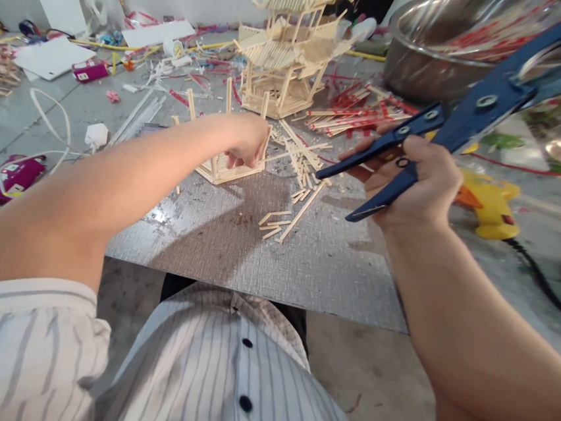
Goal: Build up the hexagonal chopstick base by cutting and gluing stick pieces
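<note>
My left hand [248, 140] is curled shut over a small square frame of wooden sticks [219, 170] that lies on the grey textured mat [257, 248]; its fingers pinch an upright stick of that frame. Raised at the right, my right hand [415, 184] is closed around the blue handles of a large pair of cutters [447, 124], whose blades point left toward the frame. Loose cut sticks [291, 205] lie between the two hands.
A tall stick pagoda model [289, 46] stands behind the frame. Red-wrapped chopsticks [359, 115], a steel bowl [440, 47] and a yellow glue gun [489, 204] with its black cord sit at right. Paper scraps, white cable and pink packs litter the left.
</note>
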Available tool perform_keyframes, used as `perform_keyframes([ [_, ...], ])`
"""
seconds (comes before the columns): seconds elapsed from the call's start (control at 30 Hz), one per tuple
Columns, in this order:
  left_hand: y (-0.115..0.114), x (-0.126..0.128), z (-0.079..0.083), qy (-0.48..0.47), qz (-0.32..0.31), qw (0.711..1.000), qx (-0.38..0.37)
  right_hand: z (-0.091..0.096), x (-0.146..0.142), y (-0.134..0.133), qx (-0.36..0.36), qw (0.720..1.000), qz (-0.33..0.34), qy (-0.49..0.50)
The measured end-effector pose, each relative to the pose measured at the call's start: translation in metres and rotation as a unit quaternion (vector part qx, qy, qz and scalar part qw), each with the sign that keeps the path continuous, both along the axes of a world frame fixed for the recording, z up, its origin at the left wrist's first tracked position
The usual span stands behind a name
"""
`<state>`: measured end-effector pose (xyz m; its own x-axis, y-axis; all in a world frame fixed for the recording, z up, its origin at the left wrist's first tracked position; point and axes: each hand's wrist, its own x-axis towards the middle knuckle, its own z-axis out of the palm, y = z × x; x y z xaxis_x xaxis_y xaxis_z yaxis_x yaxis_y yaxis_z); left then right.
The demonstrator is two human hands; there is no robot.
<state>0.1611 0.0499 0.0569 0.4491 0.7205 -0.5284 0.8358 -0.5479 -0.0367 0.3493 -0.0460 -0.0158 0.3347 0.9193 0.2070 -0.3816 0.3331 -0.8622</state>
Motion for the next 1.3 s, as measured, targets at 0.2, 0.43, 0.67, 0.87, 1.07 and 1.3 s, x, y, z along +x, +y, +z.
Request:
perform_keyframes([
  [0.2, 0.001, -0.001, 0.0, 0.005, -0.011, 1.0, 0.002, 0.001, 0.001, 0.001, 0.001, 1.0, 0.006, -0.003],
  [0.43, 0.006, -0.005, -0.003, 0.019, 0.001, 1.0, -0.005, 0.002, 0.001, 0.001, -0.002, 1.0, 0.016, -0.008],
  [0.67, 0.008, -0.008, -0.004, 0.026, 0.005, 1.0, -0.003, 0.002, 0.0, 0.001, -0.005, 1.0, 0.015, -0.009],
  [0.87, 0.008, -0.009, -0.003, 0.035, 0.007, 0.999, -0.02, 0.001, 0.001, 0.002, 0.001, 1.0, 0.023, 0.002],
  [1.07, 0.013, -0.013, -0.005, 0.023, 0.008, 0.999, -0.046, 0.001, 0.0, 0.001, -0.004, 1.0, 0.019, -0.001],
  [1.3, 0.018, -0.018, -0.008, -0.001, 0.016, 0.997, -0.082, 0.001, 0.0, 0.001, -0.003, 1.0, 0.023, -0.005],
])
